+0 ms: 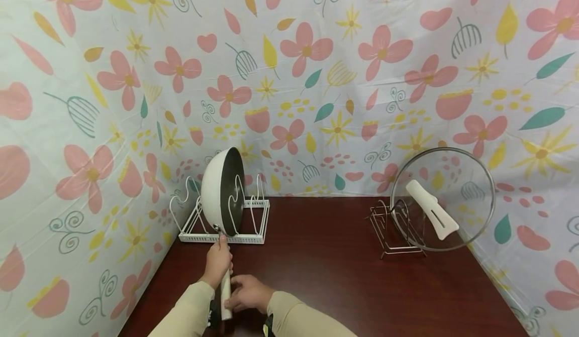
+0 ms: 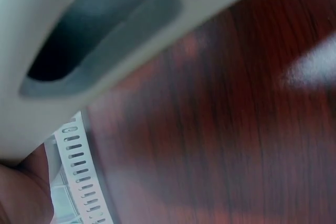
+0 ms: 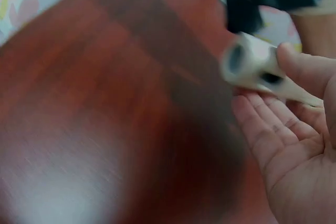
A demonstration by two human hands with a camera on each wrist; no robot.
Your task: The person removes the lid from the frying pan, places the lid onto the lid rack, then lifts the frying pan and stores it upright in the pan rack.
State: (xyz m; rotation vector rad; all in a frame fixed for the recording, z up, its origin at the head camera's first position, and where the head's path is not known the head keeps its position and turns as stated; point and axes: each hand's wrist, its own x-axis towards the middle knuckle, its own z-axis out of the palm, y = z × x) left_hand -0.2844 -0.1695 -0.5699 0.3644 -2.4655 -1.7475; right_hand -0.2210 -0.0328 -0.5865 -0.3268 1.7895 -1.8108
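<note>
A white frying pan [image 1: 210, 191] with a dark inside stands on edge between the wire dividers of a white rack [image 1: 187, 237]. Its long pale handle [image 1: 225, 297] points toward me. My left hand [image 1: 218, 264] grips that handle close to the pan. Nearer the handle's end is my right hand [image 1: 251, 294]. In the right wrist view, the thumb of my right hand [image 3: 294, 145] lies on the handle [image 3: 257, 64], with nearly straight fingers beneath it. The left wrist view shows the slotted handle [image 2: 31, 114] up close, part of my left hand [image 2: 23, 195] and the rack's perforated edge [image 2: 81, 169].
At the right, a large glass lid [image 1: 490, 196] with a white grip [image 1: 431, 211] leans upright in a small dark wire rack [image 1: 402, 250]. Everything stands on a reddish-brown table [image 1: 325, 266]. Flower-patterned sheets [image 1: 316, 101] enclose the back and sides.
</note>
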